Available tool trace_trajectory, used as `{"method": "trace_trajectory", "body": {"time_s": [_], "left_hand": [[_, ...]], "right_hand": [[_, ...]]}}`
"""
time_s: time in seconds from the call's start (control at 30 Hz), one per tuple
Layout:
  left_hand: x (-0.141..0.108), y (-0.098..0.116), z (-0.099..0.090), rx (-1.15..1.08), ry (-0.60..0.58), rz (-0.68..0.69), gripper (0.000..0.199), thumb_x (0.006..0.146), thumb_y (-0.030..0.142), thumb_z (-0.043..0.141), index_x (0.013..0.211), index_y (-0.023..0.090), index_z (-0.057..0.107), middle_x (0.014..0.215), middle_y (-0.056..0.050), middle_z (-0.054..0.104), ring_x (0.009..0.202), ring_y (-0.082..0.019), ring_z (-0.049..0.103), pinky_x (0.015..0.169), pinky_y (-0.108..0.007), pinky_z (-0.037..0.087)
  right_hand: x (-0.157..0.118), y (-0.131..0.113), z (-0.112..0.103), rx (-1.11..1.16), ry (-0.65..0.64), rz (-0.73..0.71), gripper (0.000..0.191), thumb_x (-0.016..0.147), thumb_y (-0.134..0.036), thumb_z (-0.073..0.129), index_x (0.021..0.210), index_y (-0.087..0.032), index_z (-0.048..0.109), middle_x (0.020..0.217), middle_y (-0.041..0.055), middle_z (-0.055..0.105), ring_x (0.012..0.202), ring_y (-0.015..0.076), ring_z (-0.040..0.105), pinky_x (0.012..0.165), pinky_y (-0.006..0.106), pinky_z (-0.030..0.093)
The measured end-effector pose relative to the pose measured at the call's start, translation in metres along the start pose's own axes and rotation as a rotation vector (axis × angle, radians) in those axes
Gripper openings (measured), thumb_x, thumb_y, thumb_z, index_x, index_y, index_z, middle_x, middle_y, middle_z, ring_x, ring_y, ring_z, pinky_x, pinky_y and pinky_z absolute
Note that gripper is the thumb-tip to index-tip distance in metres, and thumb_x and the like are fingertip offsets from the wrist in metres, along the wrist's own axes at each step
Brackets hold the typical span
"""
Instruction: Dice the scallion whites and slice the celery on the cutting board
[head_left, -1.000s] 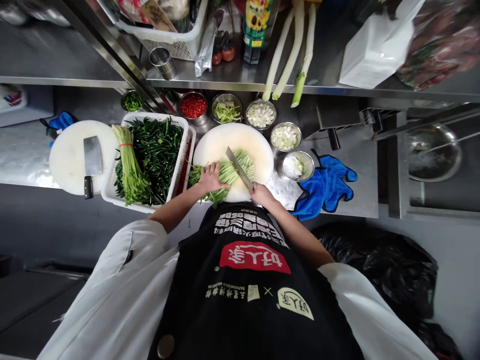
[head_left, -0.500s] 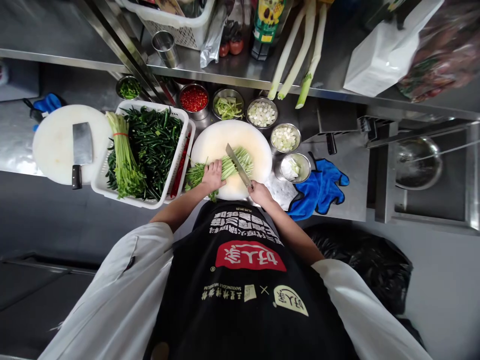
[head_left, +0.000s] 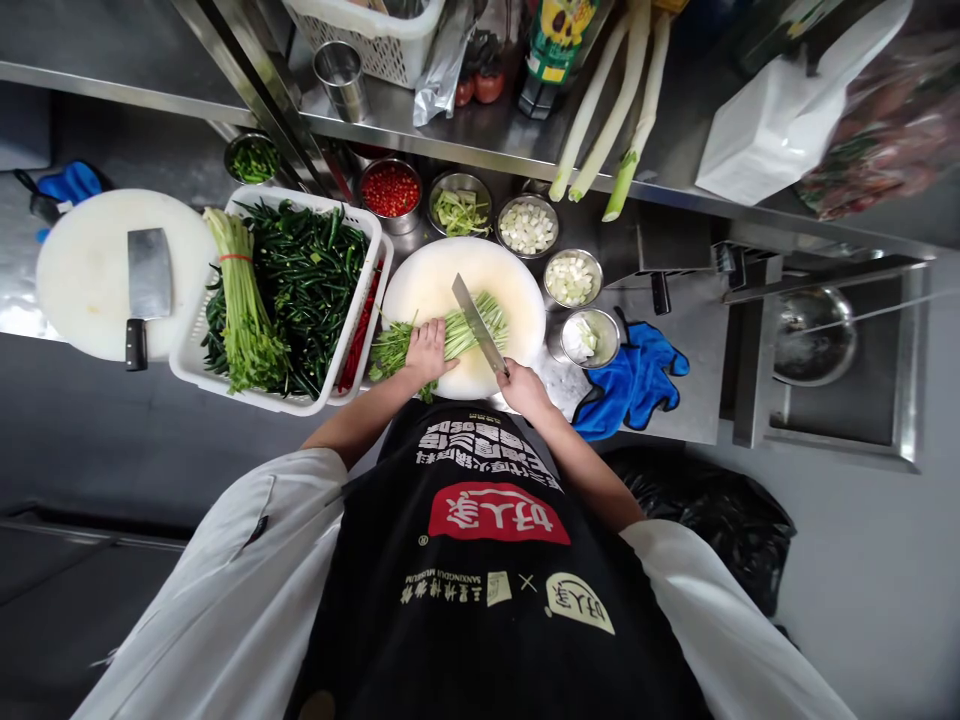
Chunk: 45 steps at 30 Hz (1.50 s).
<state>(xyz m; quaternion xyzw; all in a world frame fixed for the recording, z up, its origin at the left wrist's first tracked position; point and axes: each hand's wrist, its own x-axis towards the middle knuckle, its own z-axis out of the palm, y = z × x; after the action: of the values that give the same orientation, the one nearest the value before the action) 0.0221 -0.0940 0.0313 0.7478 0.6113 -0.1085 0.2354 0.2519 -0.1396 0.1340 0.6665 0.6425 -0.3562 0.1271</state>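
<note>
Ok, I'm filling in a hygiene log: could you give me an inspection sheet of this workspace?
Surface: grey metal counter bearing a rounded white cutting board.
Work items: leafy pale-green stalks on that board; silver-bladed knife slants over them.
Clutter: white plastic basket of dark-green chillies and a red-banded green bundle; black-handled metal cleaver on a second white board; round metal bowls, several with chopped vegetables; crumpled blue cloth with black edging.
Hands: left hand lies on the stalks; right hand grips the knife.
Cables: thin pale line across the rectangular metal sink; cannot tell whether it is a cable.
Surroundings: metal shelf above, black plastic bag below right.
</note>
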Motion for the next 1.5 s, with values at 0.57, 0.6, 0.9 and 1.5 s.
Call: {"method": "trace_trajectory", "body": {"time_s": [0.57,0.6,0.9,1.5], "left_hand": [[0.003,-0.003,0.006,-0.037,0.016,-0.010,0.107,0.096,0.059,0.051,0.173,-0.005,0.012,0.177,-0.029,0.025,0.165,-0.045,0.021,0.136,-0.051,0.010],[0.004,-0.004,0.007,-0.040,0.013,-0.007,0.107,0.097,0.058,0.051,0.173,-0.005,0.011,0.177,-0.029,0.025,0.165,-0.045,0.021,0.136,-0.052,0.009],[0.003,-0.004,0.010,-0.056,0.022,0.021,0.103,0.096,0.055,0.049,0.173,-0.003,0.014,0.177,-0.028,0.025,0.165,-0.045,0.021,0.135,-0.054,0.009],[0.031,-0.005,-0.032,-0.033,-0.025,0.061,0.130,0.084,0.079,0.065,0.176,0.003,0.013,0.181,-0.025,0.015,0.167,-0.051,0.006,0.134,-0.063,-0.009]], "right_hand": [[-0.016,-0.016,0.013,-0.064,-0.084,0.032,0.030,0.110,-0.030,0.046,0.128,-0.017,0.067,0.116,0.0183,0.078,0.106,0.0313,0.075,0.088,0.034,0.052],[-0.014,-0.015,0.013,-0.061,-0.099,0.039,0.030,0.110,-0.030,0.046,0.127,-0.017,0.067,0.116,0.0191,0.078,0.106,0.0316,0.075,0.088,0.034,0.052],[0.066,-0.057,0.028,0.038,-0.064,0.017,0.038,0.111,-0.032,0.044,0.125,-0.013,0.074,0.128,0.0198,0.077,0.116,0.0306,0.074,0.090,0.030,0.053],[0.025,0.022,0.029,0.048,-0.040,-0.057,0.038,0.102,-0.023,0.058,0.139,-0.014,0.063,0.125,0.0154,0.078,0.111,0.0265,0.074,0.090,0.027,0.052]]}}
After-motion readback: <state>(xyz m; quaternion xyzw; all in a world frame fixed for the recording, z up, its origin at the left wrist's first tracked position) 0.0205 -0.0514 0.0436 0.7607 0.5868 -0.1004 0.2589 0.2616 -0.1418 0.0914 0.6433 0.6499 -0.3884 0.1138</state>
